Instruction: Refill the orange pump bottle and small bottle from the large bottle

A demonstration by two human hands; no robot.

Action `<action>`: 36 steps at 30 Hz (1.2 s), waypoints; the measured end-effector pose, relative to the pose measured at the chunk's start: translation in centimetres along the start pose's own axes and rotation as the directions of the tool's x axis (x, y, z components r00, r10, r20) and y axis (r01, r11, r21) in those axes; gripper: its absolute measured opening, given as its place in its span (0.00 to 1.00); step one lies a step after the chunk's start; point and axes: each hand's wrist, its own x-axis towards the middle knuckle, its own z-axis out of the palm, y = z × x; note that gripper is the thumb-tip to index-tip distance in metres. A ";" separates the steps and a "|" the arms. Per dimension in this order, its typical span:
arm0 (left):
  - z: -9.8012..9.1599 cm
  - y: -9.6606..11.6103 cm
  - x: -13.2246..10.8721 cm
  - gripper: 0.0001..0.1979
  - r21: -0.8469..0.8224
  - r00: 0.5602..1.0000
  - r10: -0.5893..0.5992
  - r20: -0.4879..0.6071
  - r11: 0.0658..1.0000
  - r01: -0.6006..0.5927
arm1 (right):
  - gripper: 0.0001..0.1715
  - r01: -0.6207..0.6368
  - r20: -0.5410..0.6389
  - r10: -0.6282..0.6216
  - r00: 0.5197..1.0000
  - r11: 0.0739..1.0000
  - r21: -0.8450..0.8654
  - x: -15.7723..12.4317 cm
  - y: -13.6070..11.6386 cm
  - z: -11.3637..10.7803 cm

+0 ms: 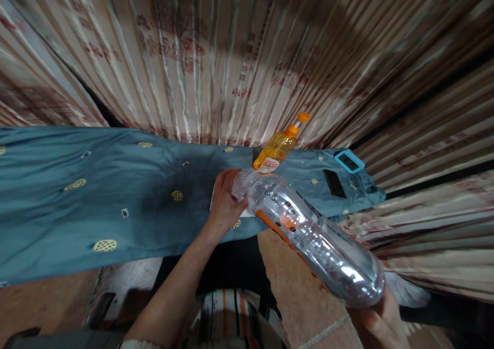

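A large clear plastic bottle [316,236] with orange markings lies tilted across the view, its base toward the lower right and its narrow end toward the middle. My left hand [227,197] has its fingers wrapped around clear plastic at the narrow end. Whether that is the bottle's own neck or a separate clear piece, I cannot tell. My right hand [384,320] supports the base from below and behind, with part of it hidden by the bottle. Just beyond the narrow end stands a pump bottle [278,148] of orange liquid with an orange top.
A blue-green cloth [127,184] with pineapple prints covers the long surface. Something flat and white [247,212] lies under my left hand. To the right are a black phone [334,184] and a light-blue framed digital clock [349,161]. Pleated curtains [216,55] hang behind.
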 end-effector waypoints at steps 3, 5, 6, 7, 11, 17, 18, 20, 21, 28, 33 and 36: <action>0.0 0.0 0.0 0.28 -0.006 1.000 -0.008 0.000 1.000 0.008 | 0.55 -0.118 0.010 0.118 0.993 0.988 0.104 -0.4 -1.1 0.3; -0.1 0.0 0.0 0.28 -0.012 1.000 -0.010 -0.001 1.000 0.010 | 0.54 -0.187 -0.038 0.194 0.980 0.971 0.148 -0.7 -2.4 1.4; -0.1 0.0 0.0 0.28 -0.015 1.000 -0.010 0.001 1.000 0.010 | 0.55 -0.225 -0.049 0.236 0.971 0.960 0.168 -0.8 -3.2 2.0; -0.1 0.0 0.0 0.28 -0.019 1.000 -0.010 0.002 1.000 0.010 | 0.55 -0.240 -0.070 0.257 0.964 0.953 0.187 -0.9 -3.8 2.7; 0.0 -0.1 0.0 0.27 -0.024 1.000 -0.003 -0.008 1.000 0.003 | 0.53 -0.252 -0.160 0.290 0.944 0.942 0.223 -0.8 -5.3 4.4; 0.0 -0.1 0.0 0.27 -0.001 1.000 -0.007 -0.005 1.000 0.007 | 0.62 -0.238 -0.214 0.278 0.936 0.951 0.196 -0.5 -5.7 4.9; 0.0 -0.1 0.0 0.27 0.000 1.000 -0.005 -0.004 1.000 0.005 | 0.62 -0.233 -0.220 0.274 0.936 0.952 0.197 -0.5 -5.6 4.9; 0.0 -0.1 0.0 0.26 -0.002 1.000 0.002 -0.007 1.000 -0.002 | 0.61 -0.215 -0.229 0.257 0.939 0.957 0.193 -0.5 -5.4 4.8; 0.0 -0.1 0.1 0.26 -0.003 1.000 0.006 -0.011 1.000 -0.006 | 0.61 -0.208 -0.227 0.250 0.941 0.959 0.194 -0.6 -5.3 4.8; 0.2 -0.1 0.1 0.29 -0.012 1.000 0.006 -0.022 1.000 -0.007 | 0.60 -0.217 -0.224 0.270 0.936 0.947 0.235 -0.6 -4.9 4.5; 0.2 -0.1 0.1 0.28 -0.019 1.000 0.002 -0.019 1.000 -0.002 | 0.61 -0.206 -0.219 0.247 0.944 0.959 0.193 -0.6 -5.0 4.6; 0.1 -0.1 0.1 0.27 -0.015 1.000 0.008 -0.019 1.000 -0.008 | 0.59 -0.181 -0.217 0.227 0.949 0.960 0.211 -0.7 -4.7 4.4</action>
